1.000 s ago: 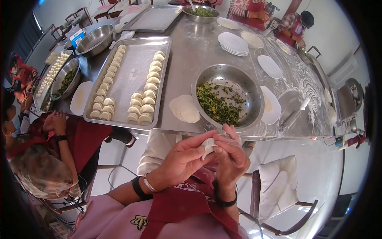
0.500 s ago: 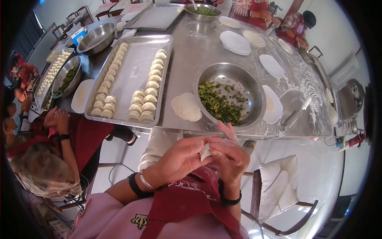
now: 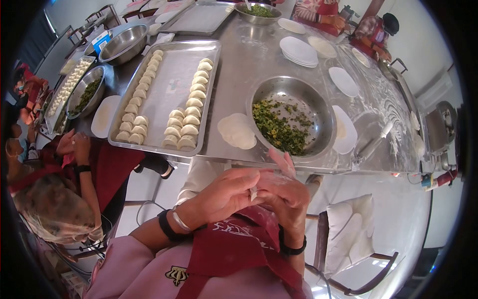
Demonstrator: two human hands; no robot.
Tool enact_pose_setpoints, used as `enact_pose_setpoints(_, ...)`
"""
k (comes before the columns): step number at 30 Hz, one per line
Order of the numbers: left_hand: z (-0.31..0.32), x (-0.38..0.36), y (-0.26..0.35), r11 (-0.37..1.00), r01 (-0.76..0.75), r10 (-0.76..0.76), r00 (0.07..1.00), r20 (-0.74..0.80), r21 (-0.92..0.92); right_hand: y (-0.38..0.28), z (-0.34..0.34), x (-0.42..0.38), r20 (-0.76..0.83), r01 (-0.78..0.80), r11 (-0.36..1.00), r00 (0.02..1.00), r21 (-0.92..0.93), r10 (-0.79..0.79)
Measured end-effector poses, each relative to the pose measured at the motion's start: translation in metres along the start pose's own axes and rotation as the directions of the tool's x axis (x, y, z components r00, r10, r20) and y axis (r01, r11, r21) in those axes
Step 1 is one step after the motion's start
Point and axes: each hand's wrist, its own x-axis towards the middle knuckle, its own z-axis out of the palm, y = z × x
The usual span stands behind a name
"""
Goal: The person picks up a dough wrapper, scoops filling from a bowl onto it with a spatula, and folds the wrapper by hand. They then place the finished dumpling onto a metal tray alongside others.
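Head view: both bare hands together in front of the chest, short of the edge of a silver-grey metal table (image 3: 231, 74). Left hand (image 3: 224, 192), wearing a silver bangle and black band at the wrist, is curled inward, its thumb along the top; right hand (image 3: 284, 189), floury across the back, is folded over from the other side. Both close around a small off-white dough dumpling (image 3: 254, 193); only a sliver shows between the fingers, rest hidden, so exact fingertip grip cannot be told. Beyond the hands, on the table: a wide, round stainless-steel bowl (image 3: 303, 99) with chopped green-and-yellow filling (image 3: 280, 127) heaped mostly to its left and near side. Just left of it, overlapping flat, round, off-white dough wrappers (image 3: 236, 131). Further left, a rectangular silver metal tray (image 3: 172, 89) carrying pale crescent dumplings (image 3: 193, 110) along both long sides, the lines doubled at the near end. Right of the bowl, a white plate (image 3: 350, 132); past that, a white-handled rolling pin (image 3: 386, 129) lying on floury metal. At left, a seated co-worker in a dark red apron (image 3: 117, 159), hands (image 3: 74, 144) held together.
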Motion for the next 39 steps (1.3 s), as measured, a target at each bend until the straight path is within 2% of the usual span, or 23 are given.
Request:
enact_pose_setpoints(3, -0.005, 0.002, 0.000, 1.000, 0.010, -0.011, 0.998, 0.056, 0.025, -0.002, 0.004, 0.001, -0.032, 0.023, 1.000, 0.999, -0.004, -0.023)
enact_pose_setpoints(6, 0.004, -0.001, -0.004, 0.990, -0.134, 0.135, 0.991, -0.023, 0.049, 0.006, 0.017, -0.005, -0.265, -0.029, 0.974, 0.960, 0.223, 0.089)
enact_pose_setpoints(9, 0.004, -0.004, -0.011, 0.965, -0.207, 0.222, 0.972, -0.080, 0.164, 0.003, 0.022, -0.004, -0.310, -0.086, 0.978, 0.940, 0.189, 0.143)
enact_pose_setpoints(18, 0.001, -0.006, -0.006, 0.942, -0.100, 0.125, 0.990, -0.059, 0.321, 0.004, 0.022, -0.003, -0.235, -0.045, 0.975, 0.967, 0.219, 0.098)
enact_pose_setpoints(21, -0.003, -0.006, -0.007, 0.937, -0.101, 0.117, 0.993, -0.028, 0.333, 0.002, 0.018, -0.002, -0.196, -0.022, 0.990, 0.979, 0.139, 0.050)
enact_pose_setpoints(24, -0.006, -0.006, -0.008, 0.940, -0.084, 0.111, 0.992, -0.064, 0.331, 0.001, 0.019, 0.000, -0.178, -0.046, 0.990, 0.982, 0.134, 0.069)
enact_pose_setpoints(27, -0.011, -0.006, -0.007, 0.950, -0.063, 0.086, 0.994, -0.062, 0.305, -0.002, 0.023, -0.001, -0.209, -0.108, 0.967, 0.965, 0.229, 0.158)
enact_pose_setpoints(30, -0.011, -0.006, -0.009, 0.945, -0.074, 0.102, 0.992, -0.071, 0.320, -0.004, 0.023, 0.001, -0.191, -0.095, 0.969, 0.972, 0.229, 0.140)
enact_pose_setpoints(39, -0.005, -0.008, -0.004, 0.943, -0.024, 0.049, 0.997, -0.067, 0.332, -0.003, 0.020, 0.001, -0.089, -0.111, 0.988, 0.989, 0.106, 0.121)
